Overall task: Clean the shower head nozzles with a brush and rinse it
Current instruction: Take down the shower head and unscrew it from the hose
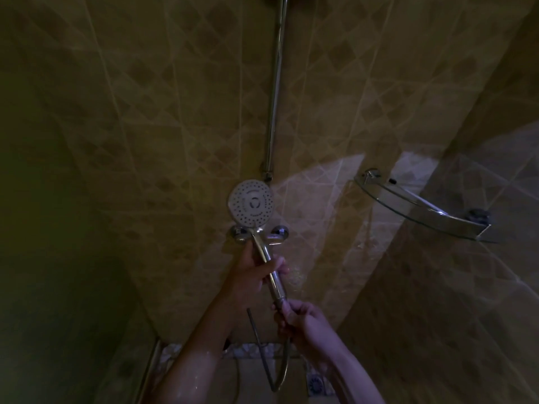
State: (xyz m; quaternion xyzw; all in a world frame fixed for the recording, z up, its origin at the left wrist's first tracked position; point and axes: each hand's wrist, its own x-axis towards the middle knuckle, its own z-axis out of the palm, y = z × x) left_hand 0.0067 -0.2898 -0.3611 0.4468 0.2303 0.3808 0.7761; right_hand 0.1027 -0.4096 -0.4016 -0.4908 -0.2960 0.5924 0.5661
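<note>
- My left grip (pixel 256 275) is wrapped round the chrome handle of the shower head (pixel 251 204), holding it up with the nozzle face turned toward me, just in front of the mixer tap (pixel 277 232) on the tiled wall (pixel 145 112)
- My right grip (pixel 303 319) pinches the hose (pixel 281 371) right at its joint with the handle's lower end
- No brush shows anywhere in view, and I see no water running
- I judge this an inspection or readying step; next calls for fetching a brush, or opening the tap to rinse
- A glass corner shelf (pixel 423 211) sits well to the right
</note>
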